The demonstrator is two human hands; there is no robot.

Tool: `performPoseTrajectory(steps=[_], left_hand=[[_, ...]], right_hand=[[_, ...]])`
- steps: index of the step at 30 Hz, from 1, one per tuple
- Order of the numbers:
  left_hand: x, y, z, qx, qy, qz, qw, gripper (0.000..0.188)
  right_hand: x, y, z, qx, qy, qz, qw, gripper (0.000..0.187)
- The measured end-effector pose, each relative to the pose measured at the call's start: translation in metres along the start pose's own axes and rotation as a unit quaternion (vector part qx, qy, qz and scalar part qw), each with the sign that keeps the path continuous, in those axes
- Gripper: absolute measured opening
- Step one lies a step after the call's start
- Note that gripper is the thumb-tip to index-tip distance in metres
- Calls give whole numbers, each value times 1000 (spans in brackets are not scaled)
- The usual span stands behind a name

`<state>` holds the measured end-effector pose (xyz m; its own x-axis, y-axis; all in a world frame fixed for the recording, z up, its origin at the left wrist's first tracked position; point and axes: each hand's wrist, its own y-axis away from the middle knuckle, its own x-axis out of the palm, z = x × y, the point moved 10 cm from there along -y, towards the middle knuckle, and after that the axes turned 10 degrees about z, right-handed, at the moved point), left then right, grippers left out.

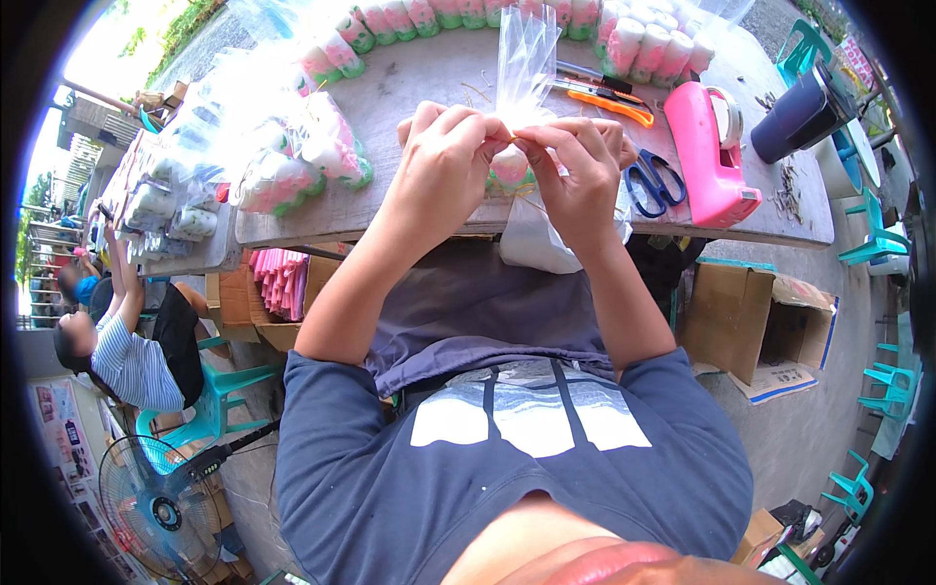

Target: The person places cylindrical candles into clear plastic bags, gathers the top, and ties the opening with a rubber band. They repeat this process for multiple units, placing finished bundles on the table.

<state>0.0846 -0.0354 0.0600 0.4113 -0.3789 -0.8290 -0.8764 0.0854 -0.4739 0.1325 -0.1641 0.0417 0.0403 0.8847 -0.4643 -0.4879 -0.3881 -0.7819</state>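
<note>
My left hand (439, 171) and my right hand (577, 175) meet over the near edge of the table, both closed in a pinch. Between their fingertips is a thin yellowish twist tie (514, 137), at the gathered neck of a clear plastic bag (527, 63). The bag's loose top stands up beyond my fingers. Below them shows part of a white, pink and green cylinder (509, 168); my hands hide much of the rest. A white plastic bag (536, 239) hangs at the table edge under my right hand.
Right of my hands lie an orange cutter (612, 105), blue-handled scissors (655, 185), a pink tape dispenser (704, 146) and a dark tumbler (795, 122). Bagged cylinders (312, 151) stand left; more (653, 49) line the back. A person (146, 356) sits left, near a fan (164, 509).
</note>
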Motion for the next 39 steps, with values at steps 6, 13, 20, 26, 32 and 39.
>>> performPoseTrajectory(steps=[6,13,20,26,32,39], left_hand=[[4,8,21,-123,170,-22,977,15],[4,8,16,6,116,-79,990,25],[4,3,17,23,166,-58,984,17],[9,4,31,-71,245,-34,966,13],[2,5,13,30,118,-53,991,18],[-4,24,-32,153,-188,-110,964,31]], right_hand=[[3,7,-16,54,-43,8,998,8],[24,17,-41,168,-189,46,966,8],[18,11,-29,129,-125,60,982,9],[14,0,-22,86,-124,103,983,9],[21,-2,-31,123,-161,151,968,13],[23,-9,-28,157,-113,192,962,14]])
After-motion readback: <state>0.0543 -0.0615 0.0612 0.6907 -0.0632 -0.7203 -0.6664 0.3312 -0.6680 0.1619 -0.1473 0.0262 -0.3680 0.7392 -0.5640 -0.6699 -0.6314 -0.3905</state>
